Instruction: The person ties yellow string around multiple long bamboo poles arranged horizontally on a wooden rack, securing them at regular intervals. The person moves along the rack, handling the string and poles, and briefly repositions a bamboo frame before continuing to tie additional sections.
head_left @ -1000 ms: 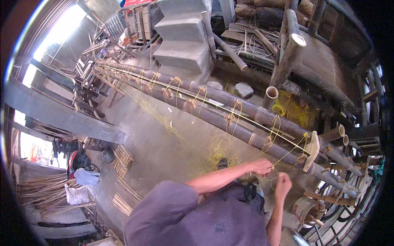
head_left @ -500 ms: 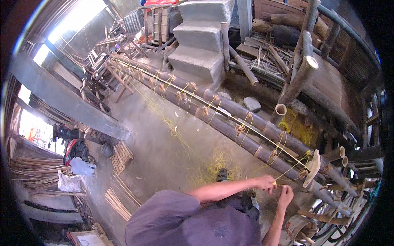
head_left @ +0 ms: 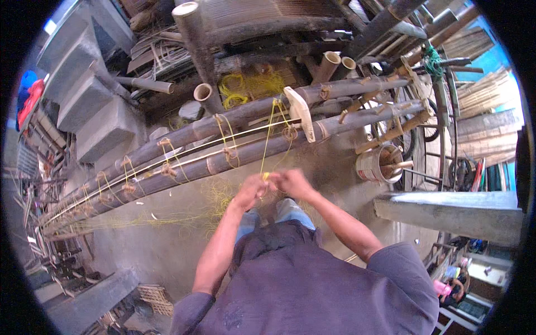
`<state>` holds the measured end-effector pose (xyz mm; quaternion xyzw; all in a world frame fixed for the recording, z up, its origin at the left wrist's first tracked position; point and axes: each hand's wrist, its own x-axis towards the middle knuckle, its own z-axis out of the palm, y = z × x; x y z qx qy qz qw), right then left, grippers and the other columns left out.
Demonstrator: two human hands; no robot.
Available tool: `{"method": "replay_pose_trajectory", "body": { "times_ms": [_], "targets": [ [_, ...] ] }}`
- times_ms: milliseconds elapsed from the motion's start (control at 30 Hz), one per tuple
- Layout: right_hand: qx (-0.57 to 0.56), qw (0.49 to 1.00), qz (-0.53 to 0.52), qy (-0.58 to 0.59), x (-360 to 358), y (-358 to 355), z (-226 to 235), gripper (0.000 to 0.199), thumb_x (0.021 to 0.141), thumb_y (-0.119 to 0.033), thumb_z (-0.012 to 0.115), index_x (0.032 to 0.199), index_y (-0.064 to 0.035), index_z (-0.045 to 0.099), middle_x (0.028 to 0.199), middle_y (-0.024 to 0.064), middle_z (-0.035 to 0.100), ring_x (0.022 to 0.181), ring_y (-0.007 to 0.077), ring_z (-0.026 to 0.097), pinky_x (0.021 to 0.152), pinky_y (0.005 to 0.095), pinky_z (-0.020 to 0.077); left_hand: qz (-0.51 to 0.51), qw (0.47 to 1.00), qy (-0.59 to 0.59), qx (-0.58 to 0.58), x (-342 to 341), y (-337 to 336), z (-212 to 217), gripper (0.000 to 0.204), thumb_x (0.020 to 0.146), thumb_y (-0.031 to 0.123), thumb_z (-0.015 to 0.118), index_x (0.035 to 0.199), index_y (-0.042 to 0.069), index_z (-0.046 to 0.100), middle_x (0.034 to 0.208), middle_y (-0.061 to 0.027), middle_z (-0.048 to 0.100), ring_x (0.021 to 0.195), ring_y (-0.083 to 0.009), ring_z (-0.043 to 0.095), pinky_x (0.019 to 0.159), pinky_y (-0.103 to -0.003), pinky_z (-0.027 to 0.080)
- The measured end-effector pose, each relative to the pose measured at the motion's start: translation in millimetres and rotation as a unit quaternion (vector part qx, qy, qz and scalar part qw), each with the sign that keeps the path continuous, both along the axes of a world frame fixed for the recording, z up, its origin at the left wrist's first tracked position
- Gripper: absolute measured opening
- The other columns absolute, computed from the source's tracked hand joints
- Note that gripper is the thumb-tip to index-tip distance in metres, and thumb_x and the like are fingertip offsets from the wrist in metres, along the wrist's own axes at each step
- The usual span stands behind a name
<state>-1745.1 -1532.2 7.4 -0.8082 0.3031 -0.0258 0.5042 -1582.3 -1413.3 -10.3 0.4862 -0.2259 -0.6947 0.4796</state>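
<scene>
Just in front of my body, my left hand (head_left: 253, 190) is closed on a yellow cord (head_left: 264, 157). The cord rises taut from the fingers to a pale, flat wooden crosspiece (head_left: 300, 114) set across two long dark bamboo poles (head_left: 262, 148). My right hand (head_left: 292, 184) is close against the left one, its fingers smeared by motion, so what they grip is unclear. Small looped ties (head_left: 230, 153) of yellow cord hang at intervals along the poles. A light strip (head_left: 190, 148) runs lengthwise between the poles.
Loose yellow cord (head_left: 219, 198) lies tangled on the floor left of my legs. A white bucket (head_left: 379, 164) with sticks stands at the right, near a concrete ledge (head_left: 446, 212). Concrete steps (head_left: 95, 117) rise at the far left; cut bamboo ends (head_left: 204, 92) jut out beyond the poles.
My view has swung to the right, so the crosspiece and poles now lie ahead of me. Both hands have come closer together, and the right one is blurred.
</scene>
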Motion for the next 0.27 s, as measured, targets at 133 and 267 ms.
{"method": "replay_pose_trajectory", "body": {
  "times_ms": [133, 267],
  "targets": [
    [-0.024, 0.999, 0.026, -0.032, -1.9, 26.2, 0.7, 0.022, 0.085, -0.026, 0.058, 0.094, -0.0105, 0.071, 0.083, 0.0187, 0.067, 0.076, 0.0343, 0.066, 0.069, 0.0434, 0.051, 0.094, 0.992, -0.082, 0.023, -13.0, -9.6, 4.8, 0.043, 0.088, 0.01, 0.048, 0.129, -0.001, 0.054, 0.087, -0.0087, 0.07, 0.056, -0.0052, 0.052, 0.052, -0.02, 0.042],
    [0.01, 0.997, 0.008, 0.075, 2.6, 12.4, -25.0, 0.03, 0.088, -0.022, 0.06, 0.117, -0.0135, 0.066, 0.095, 0.0193, 0.068, 0.086, 0.0267, 0.069, 0.084, 0.0393, 0.0499, 0.032, 0.998, 0.051, -0.033, -1.0, -7.7, -9.4, 0.048, 0.089, 0.017, 0.05, 0.135, 0.004, 0.048, 0.102, -0.0113, 0.068, 0.077, -0.0129, 0.06, 0.067, -0.021, 0.046]
  ]
}}
